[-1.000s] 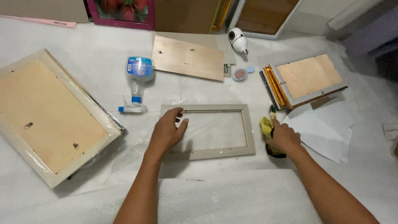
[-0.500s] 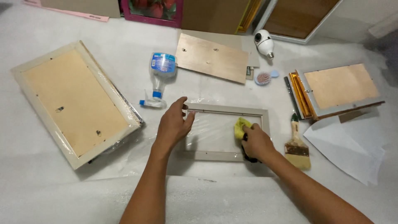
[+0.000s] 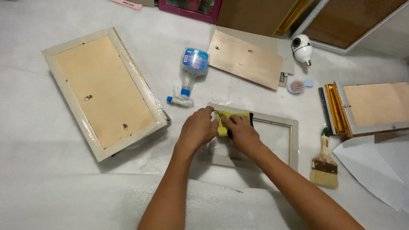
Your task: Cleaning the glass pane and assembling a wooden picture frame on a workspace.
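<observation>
The right hand point(image 3: 242, 132), off the paintbrush point(image 3: 324, 167) at four o'clock, now presses a yellow cloth point(image 3: 232, 118) on the grey frame point(image 3: 293, 142) (wiping underway); the left hand point(image 3: 198, 127) lies flat, steadying its corner.

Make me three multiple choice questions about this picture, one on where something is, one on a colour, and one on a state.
1. Where does the paintbrush lie?
A. right of the small frame
B. on the large frame
C. beside the spray bottle

2. What colour is the cloth?
A. blue
B. yellow
C. white

3. How is the spray bottle?
A. upright
B. held
C. lying on its side

Answers: 1 A, it lies past the frame's right edge. 2 B, yellow shows under the right hand. 3 C, it lies flat, untouched, above the left hand.
</observation>
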